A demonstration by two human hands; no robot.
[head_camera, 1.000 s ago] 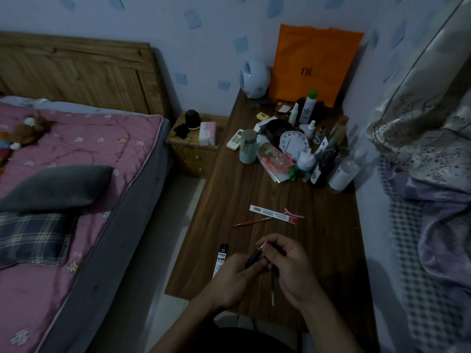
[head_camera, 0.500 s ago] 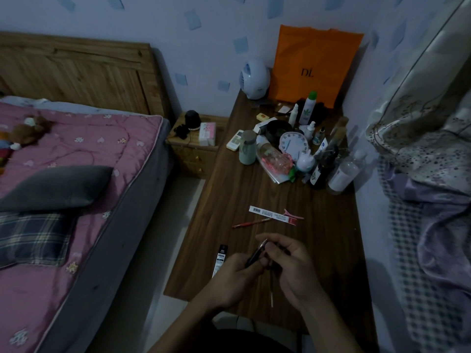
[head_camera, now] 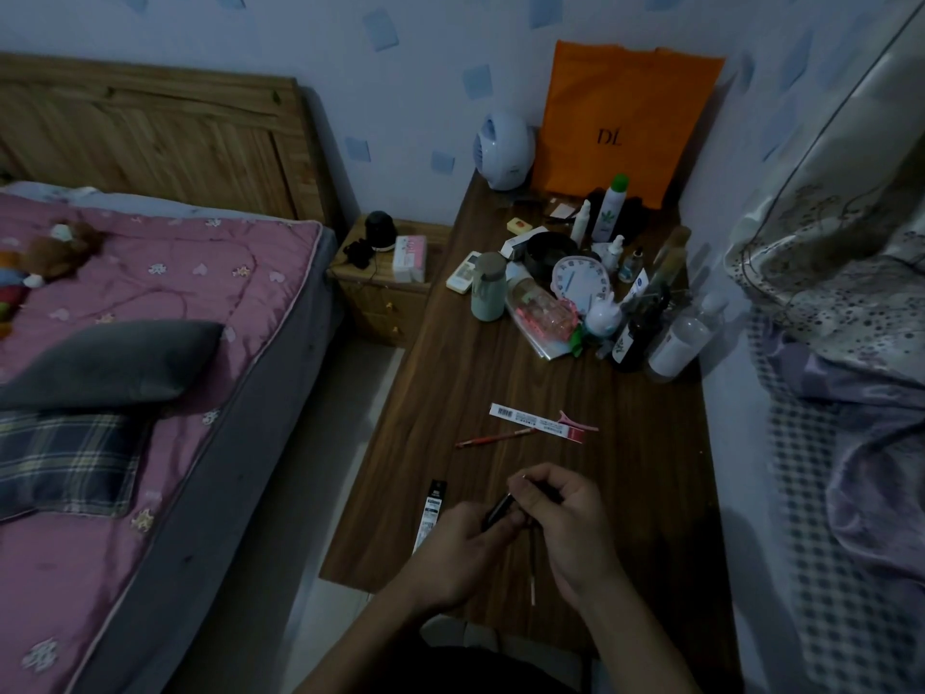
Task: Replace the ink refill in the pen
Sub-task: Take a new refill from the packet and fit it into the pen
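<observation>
Both hands meet over the near end of the wooden desk (head_camera: 645, 483). My left hand (head_camera: 458, 553) grips the lower part of a black pen barrel (head_camera: 500, 508). My right hand (head_camera: 568, 523) pinches the pen's other dark part at its fingertips, and a thin refill (head_camera: 533, 568) hangs down from under that hand. A black refill packet (head_camera: 430, 513) lies on the desk just left of my left hand. Farther back lie a red refill (head_camera: 493, 437) and a white packet with a red end (head_camera: 535, 422).
The desk's far half is crowded with bottles (head_camera: 675, 343), a white clock (head_camera: 580, 283), a grey-green cup (head_camera: 488, 288), a small round fan (head_camera: 503, 150) and an orange bag (head_camera: 625, 117). A pink bed (head_camera: 150, 343) stands left, a nightstand (head_camera: 385, 288) between, bedding (head_camera: 851, 393) right.
My hands have stayed in the same place over the near desk; my right hand's fingers have shifted a little on the pen part. Nothing else on the desk has moved.
</observation>
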